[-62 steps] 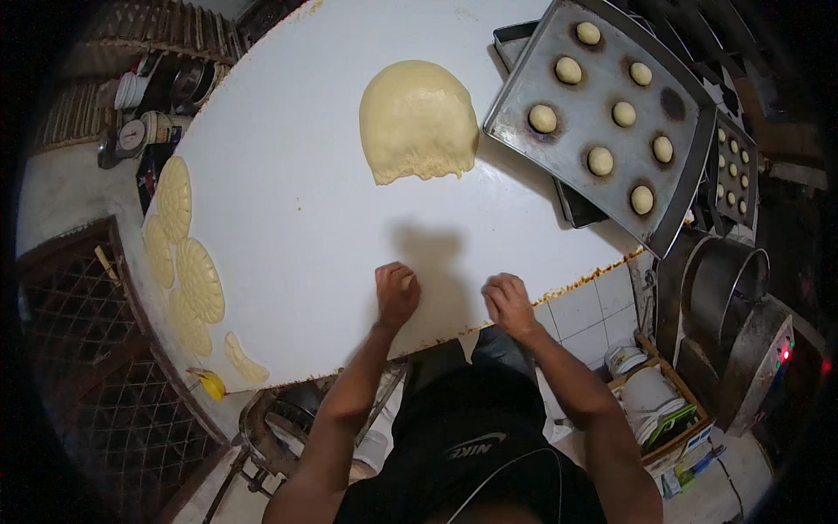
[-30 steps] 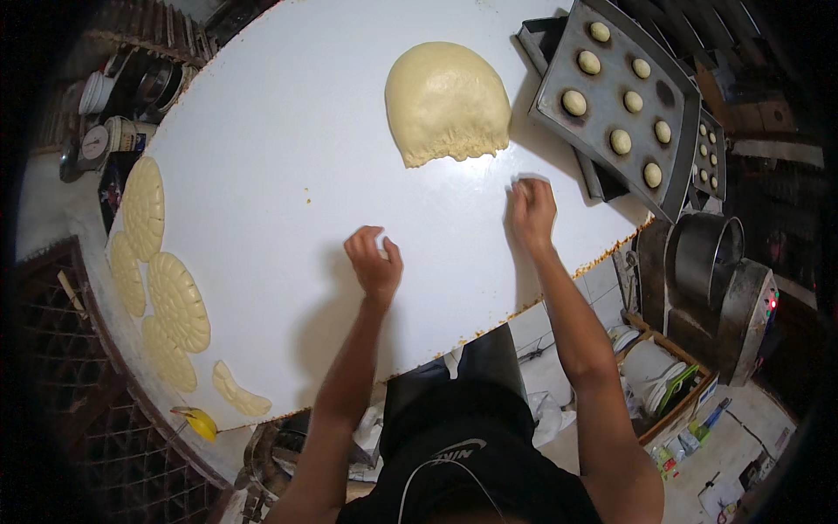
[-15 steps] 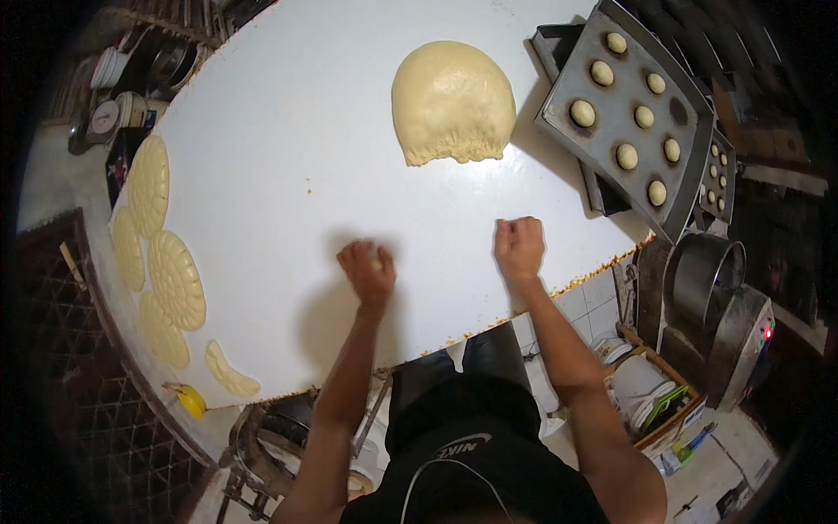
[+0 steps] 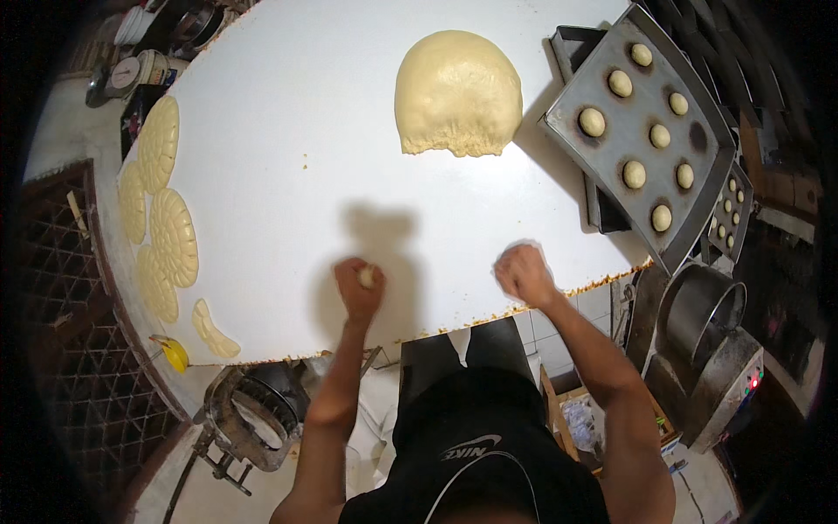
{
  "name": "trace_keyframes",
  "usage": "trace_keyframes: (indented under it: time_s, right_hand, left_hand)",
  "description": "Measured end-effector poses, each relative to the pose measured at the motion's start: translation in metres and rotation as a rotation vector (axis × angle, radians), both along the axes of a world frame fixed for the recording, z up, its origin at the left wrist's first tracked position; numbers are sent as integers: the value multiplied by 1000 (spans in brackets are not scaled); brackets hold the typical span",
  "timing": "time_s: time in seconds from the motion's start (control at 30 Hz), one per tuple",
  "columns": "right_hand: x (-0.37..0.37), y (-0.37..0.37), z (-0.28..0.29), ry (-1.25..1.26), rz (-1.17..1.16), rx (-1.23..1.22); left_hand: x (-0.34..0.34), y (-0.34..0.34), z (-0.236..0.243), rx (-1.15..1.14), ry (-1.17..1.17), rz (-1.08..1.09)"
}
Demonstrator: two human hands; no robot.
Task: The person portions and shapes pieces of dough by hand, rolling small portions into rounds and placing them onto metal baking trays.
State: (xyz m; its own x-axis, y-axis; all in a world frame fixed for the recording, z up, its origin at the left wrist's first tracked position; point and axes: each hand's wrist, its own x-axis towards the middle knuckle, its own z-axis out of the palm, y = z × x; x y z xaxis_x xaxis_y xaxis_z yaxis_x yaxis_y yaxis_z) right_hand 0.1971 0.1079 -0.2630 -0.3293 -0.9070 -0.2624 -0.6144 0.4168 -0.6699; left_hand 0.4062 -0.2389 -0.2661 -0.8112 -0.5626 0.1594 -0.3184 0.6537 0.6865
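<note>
My left hand is closed in a fist above the white table, casting a shadow on it. A small piece of pale dough shows at its thumb side. Near the front edge my right hand is curled palm-down over the table top, slightly blurred; whatever lies under its fingers is hidden. Beyond both hands rests a large, smooth mound of dough with a torn, ragged near edge. To the right, a metal baking tray sits at a slant, bearing several small dough balls in spaced rows.
Along the table's left edge lie several flat, scored dough rounds and a crescent dough strip. A yellow object is at the left corner. The table's front edge is worn. A metal mixing bowl stands at right.
My left hand has turned and pulled nearer to me, so the dough piece in it now shows more clearly. My right hand has drawn nearer the front edge. The whole view has shifted slightly.
</note>
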Motion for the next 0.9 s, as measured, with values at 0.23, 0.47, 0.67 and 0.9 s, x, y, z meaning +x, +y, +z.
trace_keyframes:
  time_s: [0.23,0.47,0.67,0.9]
  right_hand:
    - [40,-13,15,202,-331,-511]
    - [61,-61,16,310,-511,-500]
    - [40,-106,32,483,-914,-321]
    - [37,-52,17,467,-779,-226]
  left_hand:
    - [-16,34,11,-102,25,-157]
    - [-29,49,9,-120,-50,-133]
    - [-76,24,26,-179,-31,80]
    - [-35,-18,3,-106,-39,-28]
